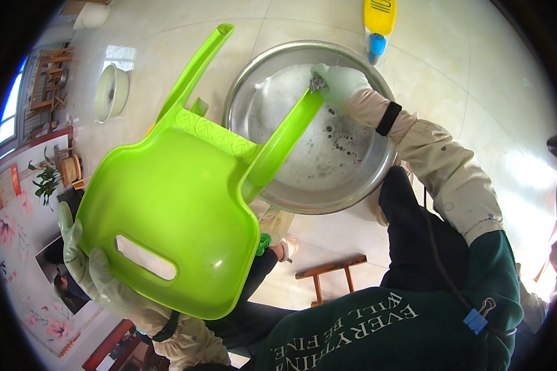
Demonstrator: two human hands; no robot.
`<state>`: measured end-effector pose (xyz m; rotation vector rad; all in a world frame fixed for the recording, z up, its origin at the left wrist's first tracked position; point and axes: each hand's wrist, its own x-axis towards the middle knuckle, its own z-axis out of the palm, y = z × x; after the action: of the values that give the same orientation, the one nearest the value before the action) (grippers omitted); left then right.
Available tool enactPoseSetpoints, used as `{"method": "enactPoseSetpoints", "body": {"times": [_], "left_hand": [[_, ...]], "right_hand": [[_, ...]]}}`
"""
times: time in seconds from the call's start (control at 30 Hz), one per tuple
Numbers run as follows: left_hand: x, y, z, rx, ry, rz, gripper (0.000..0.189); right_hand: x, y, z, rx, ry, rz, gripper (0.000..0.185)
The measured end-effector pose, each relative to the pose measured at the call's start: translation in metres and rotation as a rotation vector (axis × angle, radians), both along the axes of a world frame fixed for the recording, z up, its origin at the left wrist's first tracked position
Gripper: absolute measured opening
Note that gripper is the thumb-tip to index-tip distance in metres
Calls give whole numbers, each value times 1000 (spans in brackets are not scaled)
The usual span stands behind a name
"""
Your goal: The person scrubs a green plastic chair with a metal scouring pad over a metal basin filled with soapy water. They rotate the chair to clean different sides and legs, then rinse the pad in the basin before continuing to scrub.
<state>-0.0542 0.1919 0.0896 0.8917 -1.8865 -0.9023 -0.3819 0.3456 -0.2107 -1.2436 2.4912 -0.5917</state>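
A light green plastic chair (167, 199), with a slot in its backrest, is held tilted in front of me. My left hand (86, 264), in a pale rubber glove, grips the backrest's edge at the lower left; part of the hand is hidden behind the plastic. In my gloved right hand (341, 86) is a steel wool scourer (317, 82), which touches the end of one chair leg. Below that leg stands a wide stainless steel basin (301, 204) of foamy water (297, 153), and the leg reaches over it.
A yellow bottle with a blue cap (379, 28) lies beyond the basin. On the tiled floor at the left is a pale tub (120, 92). A wooden stool (332, 269) is near my legs. A clear container with a green cap (276, 222) stands partly behind the chair. Potted plant (48, 178) at far left.
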Motion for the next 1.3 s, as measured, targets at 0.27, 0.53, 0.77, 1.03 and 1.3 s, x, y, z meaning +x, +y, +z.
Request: {"method": "enactPoseSetpoints", "body": {"times": [0.27, 0.53, 0.77, 1.03, 1.3], "left_hand": [[-8, 4, -1, 16, 15, -18, 32], [-2, 0, -2, 12, 22, -102, 33], [10, -12, -2, 65, 59, -32, 36], [15, -24, -2, 44, 65, -67, 34], [16, -17, 3, -27, -60, 48, 32]], "right_hand": [[1, 2, -14, -262, -340, -153, 46], [-15, -12, -33, -60, -340, -108, 51], [0, 29, -11, -529, -79, -65, 43], [27, 13, 15, -390, -84, 202, 29], [77, 8, 39, -592, -159, 479, 17]]}}
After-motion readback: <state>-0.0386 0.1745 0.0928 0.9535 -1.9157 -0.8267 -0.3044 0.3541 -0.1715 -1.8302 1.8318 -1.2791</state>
